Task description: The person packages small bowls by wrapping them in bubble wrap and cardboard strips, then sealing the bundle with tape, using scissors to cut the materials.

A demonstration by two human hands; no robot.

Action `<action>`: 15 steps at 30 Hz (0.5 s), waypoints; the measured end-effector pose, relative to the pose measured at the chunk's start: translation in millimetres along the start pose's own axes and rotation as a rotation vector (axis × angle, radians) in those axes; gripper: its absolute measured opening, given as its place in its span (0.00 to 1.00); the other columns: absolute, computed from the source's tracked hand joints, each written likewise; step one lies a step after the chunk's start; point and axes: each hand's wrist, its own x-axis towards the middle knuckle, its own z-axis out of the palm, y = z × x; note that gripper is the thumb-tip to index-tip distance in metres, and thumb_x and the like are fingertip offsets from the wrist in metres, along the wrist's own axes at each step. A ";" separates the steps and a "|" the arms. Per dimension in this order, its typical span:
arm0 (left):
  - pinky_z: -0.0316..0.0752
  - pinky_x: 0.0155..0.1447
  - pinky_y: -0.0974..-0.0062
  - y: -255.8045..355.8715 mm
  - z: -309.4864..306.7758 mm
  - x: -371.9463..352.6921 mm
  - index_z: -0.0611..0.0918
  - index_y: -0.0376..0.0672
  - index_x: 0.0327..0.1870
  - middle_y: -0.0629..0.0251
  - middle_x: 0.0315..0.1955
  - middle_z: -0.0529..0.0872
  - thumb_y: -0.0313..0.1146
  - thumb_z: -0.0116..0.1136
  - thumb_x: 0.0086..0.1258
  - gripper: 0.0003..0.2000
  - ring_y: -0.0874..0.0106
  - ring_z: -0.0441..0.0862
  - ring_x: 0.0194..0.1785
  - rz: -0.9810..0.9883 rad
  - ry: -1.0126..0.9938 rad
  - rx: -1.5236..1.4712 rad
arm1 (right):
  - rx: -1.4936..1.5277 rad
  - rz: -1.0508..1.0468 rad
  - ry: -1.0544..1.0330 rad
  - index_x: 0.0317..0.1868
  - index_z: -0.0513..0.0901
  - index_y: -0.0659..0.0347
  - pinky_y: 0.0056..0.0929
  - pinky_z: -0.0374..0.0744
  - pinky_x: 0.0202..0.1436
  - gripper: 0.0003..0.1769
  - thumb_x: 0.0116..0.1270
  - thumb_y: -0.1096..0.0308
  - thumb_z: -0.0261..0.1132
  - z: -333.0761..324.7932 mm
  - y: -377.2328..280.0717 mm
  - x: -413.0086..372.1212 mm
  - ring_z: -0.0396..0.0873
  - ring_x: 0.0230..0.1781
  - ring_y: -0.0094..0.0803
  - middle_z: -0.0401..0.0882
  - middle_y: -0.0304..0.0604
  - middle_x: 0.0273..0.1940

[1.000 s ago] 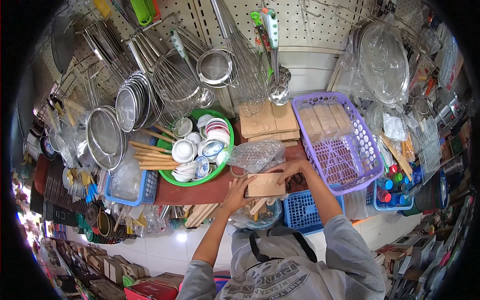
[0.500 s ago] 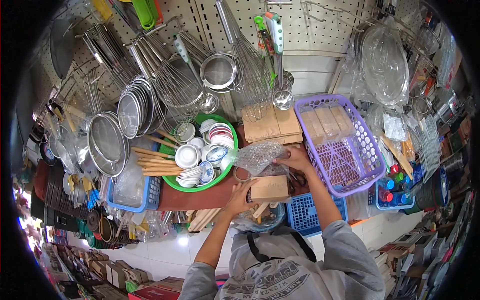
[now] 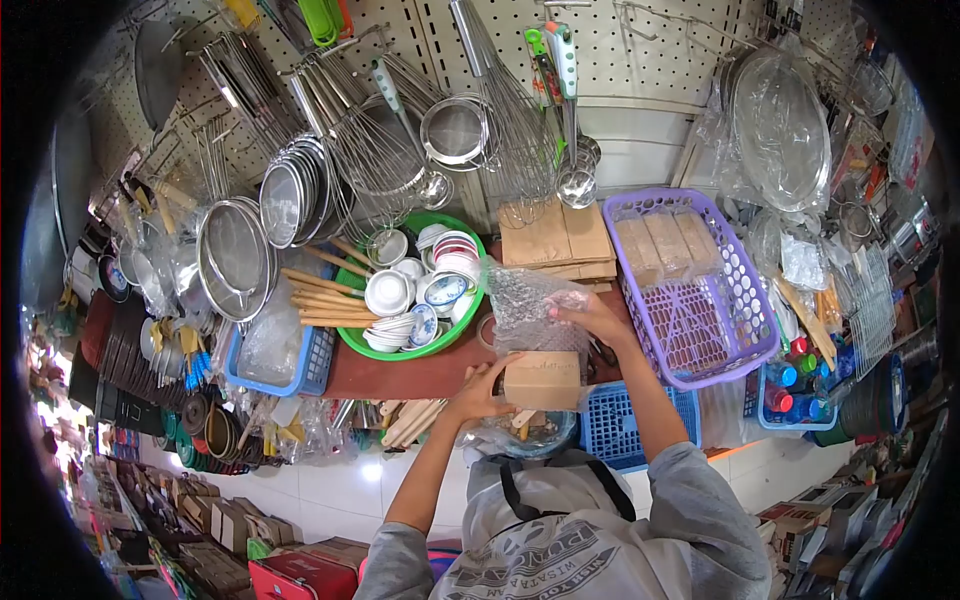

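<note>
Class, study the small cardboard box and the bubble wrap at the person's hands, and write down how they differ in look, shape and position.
The box is plain brown and opaque; the bubble wrap is see-through and shiny.
The box has straight edges and flat faces, while the bubble wrap is loose and creased.
The box is in the left hand, nearer the person; the bubble wrap is in the right.
Both are being held.

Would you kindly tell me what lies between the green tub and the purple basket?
In the head view, a brown stack at the back and bubble wrap in the right hand, with the small box just below.
</note>
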 end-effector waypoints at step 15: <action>0.46 0.75 0.43 -0.8 -5.9 13.4 0.58 0.63 0.77 0.54 0.70 0.69 0.53 0.78 0.49 0.52 0.53 0.67 0.71 0.004 -0.096 -0.363 | -0.138 -0.228 0.102 0.54 0.85 0.64 0.27 0.75 0.57 0.19 0.70 0.59 0.67 15.8 -19.3 -17.8 0.77 0.50 0.24 0.85 0.36 0.48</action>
